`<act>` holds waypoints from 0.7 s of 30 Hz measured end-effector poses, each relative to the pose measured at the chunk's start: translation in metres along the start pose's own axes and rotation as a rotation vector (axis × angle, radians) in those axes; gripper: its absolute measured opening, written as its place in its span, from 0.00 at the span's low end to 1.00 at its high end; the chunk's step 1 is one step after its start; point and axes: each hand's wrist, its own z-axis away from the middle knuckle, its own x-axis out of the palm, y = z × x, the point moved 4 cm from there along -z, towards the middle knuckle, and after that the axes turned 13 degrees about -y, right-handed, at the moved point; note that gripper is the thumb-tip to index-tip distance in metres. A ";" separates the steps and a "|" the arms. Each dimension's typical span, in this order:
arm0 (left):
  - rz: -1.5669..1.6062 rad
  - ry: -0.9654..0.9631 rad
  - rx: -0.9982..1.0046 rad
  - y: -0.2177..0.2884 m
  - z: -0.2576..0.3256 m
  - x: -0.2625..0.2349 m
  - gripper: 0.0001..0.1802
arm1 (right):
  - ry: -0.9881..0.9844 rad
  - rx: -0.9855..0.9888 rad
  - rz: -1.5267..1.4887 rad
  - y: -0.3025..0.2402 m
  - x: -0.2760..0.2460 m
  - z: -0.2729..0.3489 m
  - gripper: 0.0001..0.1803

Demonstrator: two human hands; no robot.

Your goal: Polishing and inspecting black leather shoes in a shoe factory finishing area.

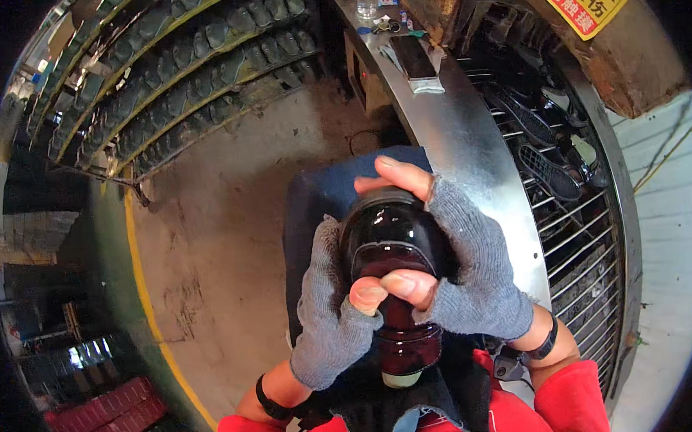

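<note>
A glossy dark shoe (388, 233), black at the toe and deep red toward the heel, is between my two hands with its toe pointing away from me. A pale greenish form (402, 380) shows at its heel end. Grey fingerless gloves cover both hands. My left hand (329, 307) closes round the shoe's left side, thumb on top. My right hand (474, 264) wraps its right side, fingers over the toe and thumb meeting the left one across the upper. Most left fingers are hidden. Beneath lies a dark blue cloth (306, 195) over my lap.
To my right runs a metal counter (484, 158) with a dark flat object (416, 60) and a clear bottle (367, 2). Beyond it, a barred conveyor (578, 243) carries several shoes (549, 172). A rack of shoes (204, 43) stands at the far left; maroon stacked pieces (110, 412) lie near left.
</note>
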 end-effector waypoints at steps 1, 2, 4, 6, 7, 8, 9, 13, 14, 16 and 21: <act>-0.017 0.005 -0.050 0.002 0.001 -0.002 0.46 | -0.037 0.012 0.071 0.005 0.000 0.001 0.53; -0.017 0.015 -0.059 0.005 0.000 -0.003 0.46 | -0.044 0.014 0.060 0.006 0.004 0.001 0.53; -0.429 0.101 0.030 0.021 0.000 -0.004 0.48 | 0.082 0.203 -0.174 0.014 0.010 0.007 0.46; -0.398 0.065 0.039 0.039 -0.004 -0.010 0.46 | 0.222 0.187 -0.516 0.053 0.037 0.042 0.46; -0.362 0.052 0.049 0.046 -0.005 -0.016 0.44 | 0.234 0.214 -0.684 0.072 0.049 0.058 0.46; -0.389 -0.067 0.114 0.046 -0.012 -0.026 0.46 | 0.216 0.285 -0.923 0.084 0.053 0.061 0.48; -0.306 -0.179 0.206 0.052 -0.032 -0.026 0.49 | 0.194 0.363 -1.162 0.092 0.057 0.065 0.50; 0.138 -0.406 0.269 0.070 -0.112 -0.014 0.46 | 0.065 0.224 -1.525 0.111 0.036 0.047 0.40; 0.145 -0.456 0.270 0.065 -0.123 -0.009 0.37 | 0.117 0.297 -1.521 0.105 0.036 0.037 0.41; -0.084 -0.502 0.222 0.059 -0.142 0.000 0.24 | 0.037 0.250 -1.519 0.121 0.034 0.039 0.41; 0.138 -0.390 -0.028 0.010 -0.146 0.003 0.26 | 0.108 0.331 -1.858 0.121 0.047 0.073 0.47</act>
